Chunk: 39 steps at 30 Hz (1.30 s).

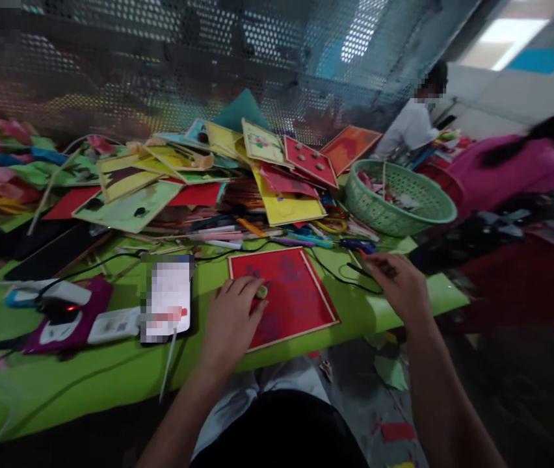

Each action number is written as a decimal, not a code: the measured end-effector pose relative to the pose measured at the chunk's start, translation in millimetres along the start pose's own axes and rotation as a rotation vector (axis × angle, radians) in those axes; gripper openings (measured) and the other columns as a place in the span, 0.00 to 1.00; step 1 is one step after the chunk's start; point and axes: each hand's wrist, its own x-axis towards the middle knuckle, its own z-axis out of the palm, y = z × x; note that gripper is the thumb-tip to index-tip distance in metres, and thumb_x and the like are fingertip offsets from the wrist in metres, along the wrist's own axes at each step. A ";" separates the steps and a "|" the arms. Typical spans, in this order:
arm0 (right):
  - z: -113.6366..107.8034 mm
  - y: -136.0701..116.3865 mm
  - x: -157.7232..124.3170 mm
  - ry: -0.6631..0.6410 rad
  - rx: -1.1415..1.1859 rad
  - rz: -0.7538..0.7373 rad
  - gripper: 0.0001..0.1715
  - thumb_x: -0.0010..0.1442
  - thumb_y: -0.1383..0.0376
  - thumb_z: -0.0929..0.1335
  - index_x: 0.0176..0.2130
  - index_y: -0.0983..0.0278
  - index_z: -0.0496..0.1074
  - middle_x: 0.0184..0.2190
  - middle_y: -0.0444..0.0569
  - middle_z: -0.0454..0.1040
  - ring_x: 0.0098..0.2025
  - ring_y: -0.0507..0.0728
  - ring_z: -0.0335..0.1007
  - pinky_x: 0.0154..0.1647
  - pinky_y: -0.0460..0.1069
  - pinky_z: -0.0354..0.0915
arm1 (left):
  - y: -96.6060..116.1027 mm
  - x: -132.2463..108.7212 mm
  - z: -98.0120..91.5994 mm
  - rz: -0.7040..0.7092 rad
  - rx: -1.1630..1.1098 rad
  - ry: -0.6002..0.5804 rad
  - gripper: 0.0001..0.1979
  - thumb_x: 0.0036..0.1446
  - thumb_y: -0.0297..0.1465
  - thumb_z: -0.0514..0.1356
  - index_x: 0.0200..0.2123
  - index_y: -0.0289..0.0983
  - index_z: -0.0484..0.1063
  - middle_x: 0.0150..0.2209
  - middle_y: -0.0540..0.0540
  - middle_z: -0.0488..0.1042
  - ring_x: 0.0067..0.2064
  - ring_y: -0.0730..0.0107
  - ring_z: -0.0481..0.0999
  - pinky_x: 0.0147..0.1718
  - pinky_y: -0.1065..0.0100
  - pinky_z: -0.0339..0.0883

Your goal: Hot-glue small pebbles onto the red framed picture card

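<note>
A green-covered table (111, 377) spans the view. On it, toward eleven o'clock from the red card, spreads a heap of coloured cards (194, 194); a green basket (379, 211) stands between one and two o'clock. The red card (313, 292), pale-edged with purple markings, lies flat at the table's near edge. The left hand (233, 315) overlaps its nine-o'clock side, thumb and fingertips pinched together. The right hand (398, 286) is at three o'clock, off the card, fingers curled; I cannot tell whether they grip anything. A phone (172, 292) sits at nine o'clock, beyond the left hand. Smallest, a round green piece (261, 292) is grasped in the left fingertips over the card.
</note>
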 end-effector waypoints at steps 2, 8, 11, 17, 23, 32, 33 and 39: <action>-7.2 25.9 0.3 0.038 -0.054 0.134 0.21 0.61 0.51 0.69 0.43 0.63 0.79 0.39 0.51 0.75 0.34 0.57 0.71 0.40 0.53 0.67 | -0.3 0.5 3.3 -0.010 0.082 -0.017 0.18 0.62 0.29 0.60 0.55 0.43 0.73 0.54 0.43 0.76 0.54 0.51 0.72 0.51 0.50 0.65; -2.7 68.5 16.1 -0.056 0.019 0.327 0.28 0.52 0.46 0.72 0.42 0.64 0.78 0.31 0.50 0.77 0.30 0.58 0.71 0.31 0.51 0.65 | -0.1 -2.8 6.2 -0.041 0.148 0.013 0.14 0.64 0.29 0.57 0.51 0.43 0.75 0.51 0.42 0.75 0.52 0.54 0.72 0.50 0.53 0.65; 8.7 75.5 26.4 -0.103 0.127 0.390 0.28 0.47 0.48 0.75 0.42 0.64 0.78 0.27 0.46 0.76 0.26 0.56 0.69 0.26 0.49 0.61 | 0.1 -4.0 5.2 -0.057 0.134 0.015 0.13 0.64 0.29 0.57 0.49 0.42 0.75 0.50 0.43 0.76 0.51 0.54 0.73 0.49 0.53 0.66; 8.0 68.6 31.6 -0.024 0.407 0.489 0.17 0.45 0.53 0.73 0.32 0.62 0.76 0.23 0.46 0.72 0.23 0.56 0.65 0.22 0.49 0.57 | -5.1 -6.6 7.3 -0.079 0.034 0.107 0.10 0.67 0.30 0.53 0.44 0.38 0.75 0.45 0.43 0.78 0.47 0.56 0.75 0.48 0.55 0.66; -26.5 23.0 11.3 -0.063 0.718 0.503 0.11 0.49 0.57 0.73 0.32 0.59 0.73 0.32 0.55 0.75 0.27 0.59 0.70 0.25 0.55 0.58 | -4.4 -14.5 5.2 -0.138 -0.046 0.155 0.11 0.69 0.30 0.51 0.39 0.38 0.74 0.39 0.44 0.79 0.43 0.59 0.76 0.45 0.58 0.67; -22.3 -16.4 0.7 -0.349 0.954 0.468 0.19 0.54 0.49 0.74 0.25 0.61 0.74 0.16 0.52 0.63 0.18 0.56 0.60 0.20 0.57 0.52 | 0.4 -22.5 5.4 -0.042 0.049 0.043 0.14 0.60 0.30 0.63 0.50 0.39 0.72 0.49 0.43 0.74 0.50 0.55 0.71 0.51 0.56 0.65; -18.5 -21.9 0.5 -0.367 0.974 0.473 0.18 0.52 0.49 0.75 0.28 0.61 0.76 0.16 0.51 0.65 0.19 0.56 0.61 0.20 0.56 0.55 | 0.9 -21.2 6.4 -0.042 0.081 0.036 0.12 0.61 0.29 0.63 0.48 0.38 0.73 0.49 0.43 0.74 0.50 0.55 0.71 0.51 0.56 0.65; -6.4 -53.5 -7.9 -0.571 0.932 0.504 0.19 0.45 0.56 0.79 0.35 0.63 0.80 0.28 0.53 0.77 0.26 0.57 0.71 0.22 0.48 0.66 | -1.0 -24.0 8.9 -0.081 -0.020 0.099 0.07 0.62 0.25 0.59 0.44 0.36 0.72 0.46 0.42 0.75 0.48 0.56 0.71 0.51 0.55 0.65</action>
